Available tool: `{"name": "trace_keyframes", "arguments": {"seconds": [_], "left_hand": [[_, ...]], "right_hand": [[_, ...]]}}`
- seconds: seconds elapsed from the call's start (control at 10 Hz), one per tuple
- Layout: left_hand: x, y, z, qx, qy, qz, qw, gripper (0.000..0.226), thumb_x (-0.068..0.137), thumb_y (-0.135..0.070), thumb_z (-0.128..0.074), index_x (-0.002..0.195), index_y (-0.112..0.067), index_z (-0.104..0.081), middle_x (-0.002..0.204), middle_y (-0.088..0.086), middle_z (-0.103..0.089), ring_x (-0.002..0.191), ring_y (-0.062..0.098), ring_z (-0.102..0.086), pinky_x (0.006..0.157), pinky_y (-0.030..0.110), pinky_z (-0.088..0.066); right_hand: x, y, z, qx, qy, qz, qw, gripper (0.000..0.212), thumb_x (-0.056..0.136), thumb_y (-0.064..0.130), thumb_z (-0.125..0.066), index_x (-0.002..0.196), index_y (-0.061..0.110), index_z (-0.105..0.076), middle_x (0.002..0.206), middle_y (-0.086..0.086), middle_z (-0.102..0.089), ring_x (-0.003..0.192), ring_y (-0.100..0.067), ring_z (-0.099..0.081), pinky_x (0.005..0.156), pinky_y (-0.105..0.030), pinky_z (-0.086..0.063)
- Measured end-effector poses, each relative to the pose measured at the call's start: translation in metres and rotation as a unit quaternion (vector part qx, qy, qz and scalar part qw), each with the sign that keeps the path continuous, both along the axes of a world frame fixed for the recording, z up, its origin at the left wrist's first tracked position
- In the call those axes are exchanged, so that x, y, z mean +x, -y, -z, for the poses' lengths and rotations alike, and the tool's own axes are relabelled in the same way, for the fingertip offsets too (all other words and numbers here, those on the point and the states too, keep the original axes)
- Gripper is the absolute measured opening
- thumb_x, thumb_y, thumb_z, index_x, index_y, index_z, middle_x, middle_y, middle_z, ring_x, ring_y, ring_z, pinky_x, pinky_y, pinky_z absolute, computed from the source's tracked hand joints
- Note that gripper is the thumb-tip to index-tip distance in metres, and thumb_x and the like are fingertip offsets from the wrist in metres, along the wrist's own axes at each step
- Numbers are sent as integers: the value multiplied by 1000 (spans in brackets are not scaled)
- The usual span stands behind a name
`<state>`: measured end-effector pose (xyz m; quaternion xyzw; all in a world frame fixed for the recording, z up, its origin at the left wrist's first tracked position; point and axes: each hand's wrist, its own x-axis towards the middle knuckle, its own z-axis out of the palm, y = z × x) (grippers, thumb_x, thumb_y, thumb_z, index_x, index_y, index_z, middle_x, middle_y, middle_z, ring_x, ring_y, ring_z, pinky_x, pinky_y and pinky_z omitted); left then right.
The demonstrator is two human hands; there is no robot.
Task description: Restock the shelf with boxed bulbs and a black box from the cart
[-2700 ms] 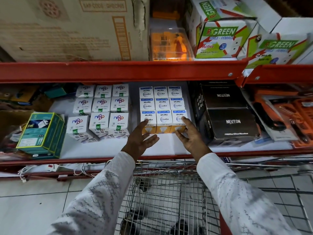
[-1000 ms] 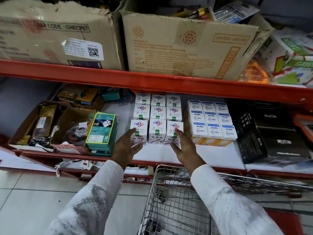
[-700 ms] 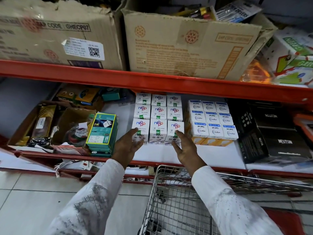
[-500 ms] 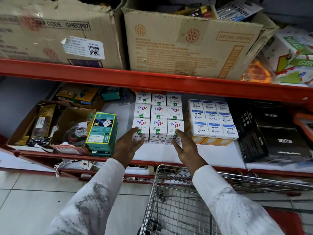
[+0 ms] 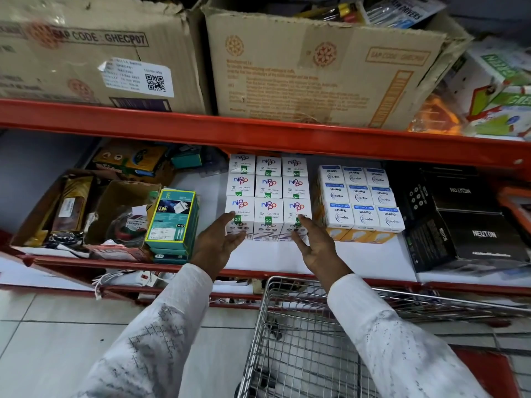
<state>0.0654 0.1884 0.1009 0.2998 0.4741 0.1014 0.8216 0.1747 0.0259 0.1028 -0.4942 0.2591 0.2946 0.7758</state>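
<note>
both hands are open and hold nothing. the left hand (image 5: 215, 242) has its fingertips against the front left corner of a block of white bulb boxes (image 5: 267, 196) on the shelf (image 5: 287, 255); the right hand (image 5: 316, 248) touches the block's front right corner. this looks like squaring the block into line. a second block, blue-topped bulb boxes (image 5: 359, 199), sits just right of the right hand, and black boxes (image 5: 471, 225) lie further right. the cart (image 5: 301, 340) stands below the right wrist, its contents unclear. next would likely be an even push from both sides, gently, so no box tips.
</note>
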Motion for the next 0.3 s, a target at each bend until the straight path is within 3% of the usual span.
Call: {"name": "trace_keyframes", "arguments": {"seconds": [0.1, 0.2, 0.3], "left_hand": [[0, 0, -1, 5, -1, 4, 1000, 15, 85, -15, -75, 98, -13, -66, 129, 26, -61, 102, 41, -67, 98, 47, -55], [-4, 1, -5, 7, -1, 11, 1000, 15, 86, -17, -74, 98, -14, -65, 128, 24, -61, 112, 40, -62, 94, 47, -57], [-8, 8, -14, 32, -3, 12, 999, 20, 85, -25, -75, 99, -16, -64, 127, 18, -58, 125, 38, -50, 94, 49, -56]], "right_hand": [[0, 0, 0, -2, -3, -4, 1000, 50, 83, 7, -74, 131, 10, -59, 134, -6, -61, 120, -20, -56, 100, -39, -52], [-2, 1, -4, -11, 3, -10, 1000, 51, 82, 8, -75, 131, 10, -59, 130, -7, -62, 112, -21, -56, 97, -41, -54], [-6, 5, -9, -33, 15, -24, 999, 41, 86, 11, -71, 126, 8, -60, 107, -3, -60, 95, -19, -56, 98, -42, -52]]}}
